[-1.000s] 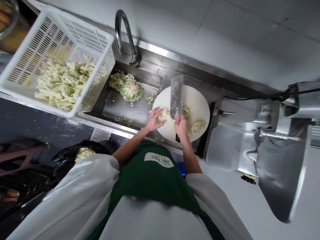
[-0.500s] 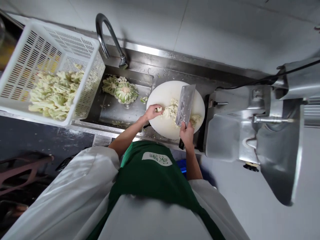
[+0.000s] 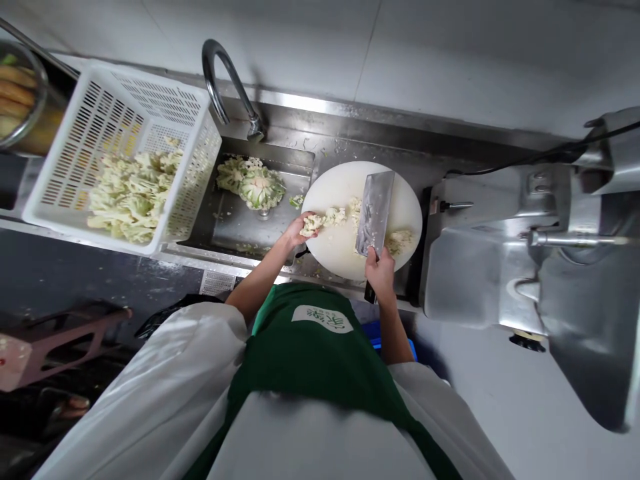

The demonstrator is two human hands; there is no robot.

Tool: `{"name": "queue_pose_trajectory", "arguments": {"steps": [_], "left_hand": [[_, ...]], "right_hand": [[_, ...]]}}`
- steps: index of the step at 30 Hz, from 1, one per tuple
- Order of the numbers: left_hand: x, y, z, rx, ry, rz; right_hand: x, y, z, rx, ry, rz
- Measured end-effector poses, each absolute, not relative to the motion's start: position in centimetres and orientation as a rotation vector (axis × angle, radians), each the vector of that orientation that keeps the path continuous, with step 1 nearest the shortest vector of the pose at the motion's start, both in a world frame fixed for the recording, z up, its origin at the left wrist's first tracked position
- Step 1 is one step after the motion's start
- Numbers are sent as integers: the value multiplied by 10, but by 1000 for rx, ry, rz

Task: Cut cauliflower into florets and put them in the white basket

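White round cutting board [image 3: 340,257], viewed remotely, twelve o'clock toward the wall [image 3: 300,40]. At nine o'clock, the left hand [image 3: 294,233] is closed around a cauliflower piece [image 3: 313,225]; at five, the right hand [image 3: 381,269] is wrapped around the handle of a cleaver [image 3: 376,208], its blade pointing toward twelve. Loose florets [image 3: 335,216] lie between piece and blade; a chopped heap [image 3: 400,241] lies at four. I judge the piece light, firm in the stem, brittle at its crumbly curds, and slippery if wet; I would take it by the stem with light pressure, fingertips tucked clear of the edge. I expect the cleaver to be rigid and blade-heavy, best gripped close to the blade. Farther out, between nine and ten, are a cauliflower head [image 3: 260,190] in the sink [image 3: 240,227] and a crate [image 3: 197,167] of cauliflower.
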State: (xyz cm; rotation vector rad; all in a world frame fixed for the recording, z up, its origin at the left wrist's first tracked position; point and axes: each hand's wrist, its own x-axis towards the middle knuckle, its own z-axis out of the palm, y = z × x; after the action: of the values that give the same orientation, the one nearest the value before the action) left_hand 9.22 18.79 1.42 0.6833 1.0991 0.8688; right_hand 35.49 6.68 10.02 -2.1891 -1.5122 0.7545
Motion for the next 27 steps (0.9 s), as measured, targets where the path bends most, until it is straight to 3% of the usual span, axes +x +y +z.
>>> {"name": "queue_pose_trajectory", "arguments": {"steps": [13, 20, 27], "left_hand": [[99, 167, 13, 521, 1402, 999], [80, 164, 33, 516, 1157, 826], [27, 176, 76, 193, 1070, 1064]], "right_hand": [[340, 62, 109, -2159, -1782, 936], [349, 63, 106, -2207, -1749, 899], [355, 58, 112, -2314, -1836, 873]]}}
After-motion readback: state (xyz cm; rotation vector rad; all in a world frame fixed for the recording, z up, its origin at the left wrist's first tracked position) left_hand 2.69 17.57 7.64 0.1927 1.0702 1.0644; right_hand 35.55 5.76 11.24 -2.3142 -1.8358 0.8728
